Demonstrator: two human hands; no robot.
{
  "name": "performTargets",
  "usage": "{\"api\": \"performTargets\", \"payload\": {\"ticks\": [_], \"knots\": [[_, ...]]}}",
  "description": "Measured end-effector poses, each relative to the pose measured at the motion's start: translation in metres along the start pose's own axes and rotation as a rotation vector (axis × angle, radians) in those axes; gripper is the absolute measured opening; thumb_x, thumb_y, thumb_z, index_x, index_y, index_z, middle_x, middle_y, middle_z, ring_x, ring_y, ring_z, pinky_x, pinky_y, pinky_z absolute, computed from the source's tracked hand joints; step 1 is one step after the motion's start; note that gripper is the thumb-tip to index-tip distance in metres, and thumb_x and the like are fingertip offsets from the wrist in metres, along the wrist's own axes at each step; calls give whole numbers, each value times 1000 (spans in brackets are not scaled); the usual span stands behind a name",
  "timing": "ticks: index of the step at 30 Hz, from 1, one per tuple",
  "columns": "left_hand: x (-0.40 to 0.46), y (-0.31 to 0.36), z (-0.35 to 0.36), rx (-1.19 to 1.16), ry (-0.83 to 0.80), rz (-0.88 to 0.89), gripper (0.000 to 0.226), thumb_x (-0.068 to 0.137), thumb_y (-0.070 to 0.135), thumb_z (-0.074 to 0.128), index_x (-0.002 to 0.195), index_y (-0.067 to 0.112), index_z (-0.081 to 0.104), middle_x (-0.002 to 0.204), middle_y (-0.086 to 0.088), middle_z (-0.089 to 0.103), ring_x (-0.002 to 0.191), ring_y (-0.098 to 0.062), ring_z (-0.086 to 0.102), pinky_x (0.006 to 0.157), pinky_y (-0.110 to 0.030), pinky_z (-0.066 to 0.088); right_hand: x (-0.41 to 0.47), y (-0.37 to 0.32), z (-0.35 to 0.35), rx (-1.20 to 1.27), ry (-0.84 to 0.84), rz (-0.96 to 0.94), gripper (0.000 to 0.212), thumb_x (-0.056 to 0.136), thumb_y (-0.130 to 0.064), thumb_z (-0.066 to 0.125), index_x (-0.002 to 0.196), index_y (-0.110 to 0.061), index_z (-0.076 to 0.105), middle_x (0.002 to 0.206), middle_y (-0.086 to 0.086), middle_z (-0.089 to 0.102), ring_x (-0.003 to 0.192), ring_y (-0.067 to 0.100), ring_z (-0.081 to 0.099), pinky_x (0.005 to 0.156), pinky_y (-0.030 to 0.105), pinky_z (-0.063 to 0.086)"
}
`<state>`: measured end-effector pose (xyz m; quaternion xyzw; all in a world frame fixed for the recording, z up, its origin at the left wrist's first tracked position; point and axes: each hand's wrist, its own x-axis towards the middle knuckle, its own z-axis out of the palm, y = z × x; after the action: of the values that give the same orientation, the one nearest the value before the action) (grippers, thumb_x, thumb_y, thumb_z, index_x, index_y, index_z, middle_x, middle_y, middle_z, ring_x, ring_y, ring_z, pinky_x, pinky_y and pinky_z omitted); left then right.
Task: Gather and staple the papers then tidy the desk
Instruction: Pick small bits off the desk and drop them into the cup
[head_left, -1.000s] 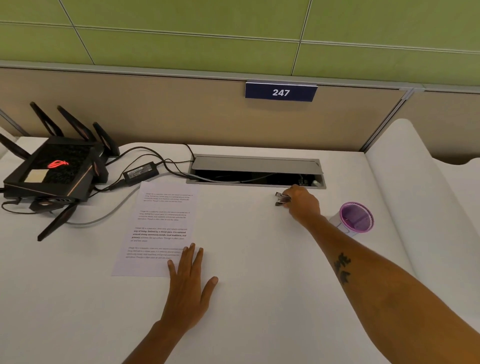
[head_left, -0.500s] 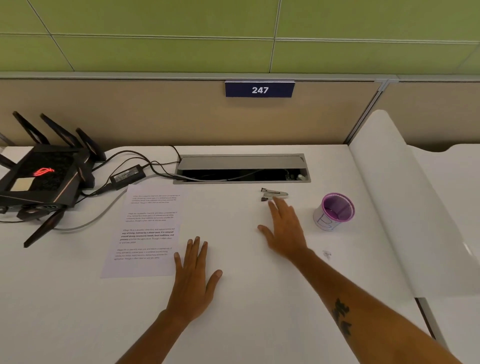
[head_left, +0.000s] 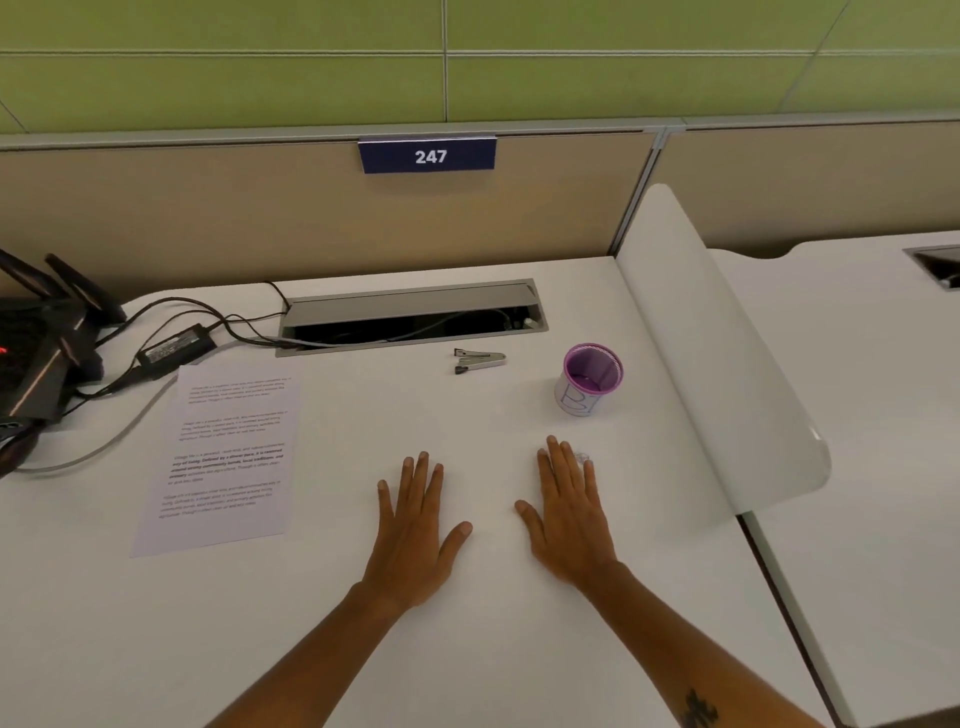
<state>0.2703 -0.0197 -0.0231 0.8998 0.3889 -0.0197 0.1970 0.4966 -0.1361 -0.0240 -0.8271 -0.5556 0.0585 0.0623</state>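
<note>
Since a second ago my right hand (head_left: 569, 512) has let go of the stapler (head_left: 479, 360) and pulled back; both grips lie flat and empty on the table (head_left: 519, 649), left hand (head_left: 415, 525) alongside. Stapler rests by the back-edge cable tray (head_left: 410, 316), purple cup (head_left: 591, 378) near it. Papers (head_left: 226, 454) lie toward the left edge, beside router cables (head_left: 171, 332). I note nothing obstructing.

Both forearms are bare to the bottom edge of the view, with no sleeves, watch or rings visible. The left hand (head_left: 415, 535) and right hand (head_left: 569, 519) are ungloved. A small dark tattoo (head_left: 698, 709) marks the right forearm.
</note>
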Motion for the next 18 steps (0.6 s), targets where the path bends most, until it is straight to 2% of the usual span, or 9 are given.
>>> {"api": "performTargets", "payload": {"ticks": [6, 10, 18], "knots": [[5, 34, 12, 21, -66, -11, 99, 90, 80, -5, 165, 17, -11, 172, -4, -26, 158, -23, -27, 128, -58, -11, -11, 51, -13, 9, 48, 155, 85, 101, -59, 40, 163, -5, 18, 175, 9, 3, 162, 30, 3, 129, 57, 14], [1, 39, 22, 4, -111, -54, 105, 85, 85, -2, 163, 16, -20, 169, -3, -34, 156, -23, -33, 126, -56, -18, -10, 79, -17, -42, 22, 288, 90, 99, -66, 35, 161, -3, 23, 174, 11, 6, 161, 33, 9, 126, 60, 18], [5, 42, 17, 14, -183, -64, 112, 78, 91, 2, 158, 21, -32, 163, -1, -45, 151, -23, -42, 124, -57, -22, -4, 70, -6, -69, -7, 243, 90, 99, -69, 29, 163, -7, 20, 174, 10, 11, 159, 34, 17, 123, 66, 17]]}}
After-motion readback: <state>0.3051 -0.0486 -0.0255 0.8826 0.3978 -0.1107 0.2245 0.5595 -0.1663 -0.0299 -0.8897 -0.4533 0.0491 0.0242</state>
